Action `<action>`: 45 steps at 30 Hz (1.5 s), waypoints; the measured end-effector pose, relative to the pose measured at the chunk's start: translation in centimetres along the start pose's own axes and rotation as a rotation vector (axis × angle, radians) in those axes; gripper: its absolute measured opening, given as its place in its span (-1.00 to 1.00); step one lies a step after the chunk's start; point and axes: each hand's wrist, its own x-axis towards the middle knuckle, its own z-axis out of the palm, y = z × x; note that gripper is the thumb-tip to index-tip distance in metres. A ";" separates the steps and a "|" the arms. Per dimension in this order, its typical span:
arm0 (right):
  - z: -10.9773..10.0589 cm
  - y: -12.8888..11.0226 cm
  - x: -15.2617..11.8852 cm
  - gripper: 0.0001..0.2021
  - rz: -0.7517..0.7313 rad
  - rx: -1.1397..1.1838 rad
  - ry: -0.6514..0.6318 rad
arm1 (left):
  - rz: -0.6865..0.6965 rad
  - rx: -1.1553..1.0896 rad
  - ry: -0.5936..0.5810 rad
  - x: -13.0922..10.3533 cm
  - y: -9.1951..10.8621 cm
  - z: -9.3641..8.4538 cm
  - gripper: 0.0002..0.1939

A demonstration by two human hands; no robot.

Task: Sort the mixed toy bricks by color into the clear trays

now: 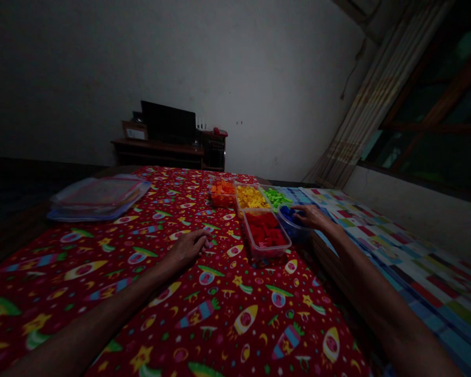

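My left hand (190,246) rests on the red patterned cloth (227,288), its fingers curled in. Nothing shows in it. My right hand (312,215) reaches into a round clear tub (296,230) of blue plastic pieces (288,213); the fingers are bent down among them, and what they grip is too dark to make out. Beside that tub stands a clear rectangular box (269,252) of red pieces (265,228). Behind are containers of yellow pieces (251,197), orange pieces (223,192) and bright green pieces (275,197).
Stacked clear lids (98,196) with coloured rims lie at the cloth's far left. A checked cloth (408,235) covers the surface on the right. A dark screen (168,121) stands on a low desk (157,147) by the wall. A curtain (357,115) hangs beside the window.
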 end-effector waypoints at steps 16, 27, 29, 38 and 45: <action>-1.5 -8.8 8.4 -0.73 -0.294 -0.026 0.012 | 0.019 0.037 -0.031 -0.1 -0.7 -0.1 -0.62; 3.9 -18.0 22.5 -0.64 -0.456 0.073 -0.125 | -0.024 0.029 -0.045 -0.6 -2.0 0.4 -0.65; 4.6 -18.0 23.5 -0.63 -0.418 0.081 -0.080 | -0.023 0.029 -0.053 -0.6 -1.9 0.3 -0.65; 5.6 -18.6 25.0 -0.78 -0.271 0.116 0.020 | -0.008 0.074 -0.059 -0.9 -1.3 0.2 -0.64; 4.9 -21.2 26.3 -0.79 -0.186 0.133 -0.040 | -0.036 0.072 -0.048 -0.9 -1.1 0.3 -0.64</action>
